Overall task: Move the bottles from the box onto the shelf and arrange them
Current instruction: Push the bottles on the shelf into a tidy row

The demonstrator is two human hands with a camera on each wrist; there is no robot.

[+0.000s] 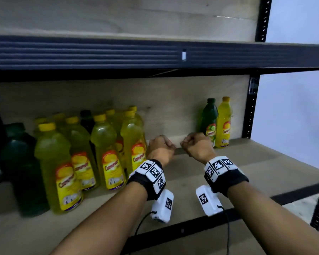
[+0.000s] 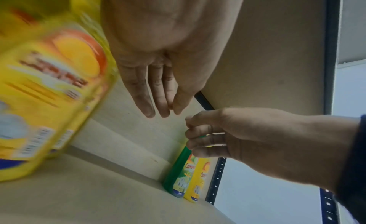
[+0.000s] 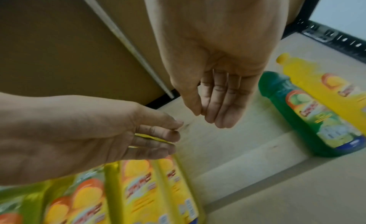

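Observation:
Several yellow bottles (image 1: 103, 144) with orange-and-yellow labels stand bunched at the left of the wooden shelf (image 1: 228, 172), with a dark green bottle (image 1: 20, 159) at their far left. A green bottle (image 1: 209, 122) and a yellow bottle (image 1: 224, 124) stand side by side against the back at the right. My left hand (image 1: 164, 145) and right hand (image 1: 191, 142) hover in the gap between the two groups. Both hold nothing. Their fingers droop loosely in the wrist views: left hand (image 2: 158, 102), right hand (image 3: 217, 110). The box is out of view.
A dark metal shelf beam (image 1: 118, 54) crosses overhead, with another wooden board above it. A black perforated upright (image 1: 249, 115) stands at the right end, beside a pale wall (image 1: 293, 116). Bare shelf board lies between the bottle groups and toward the front edge.

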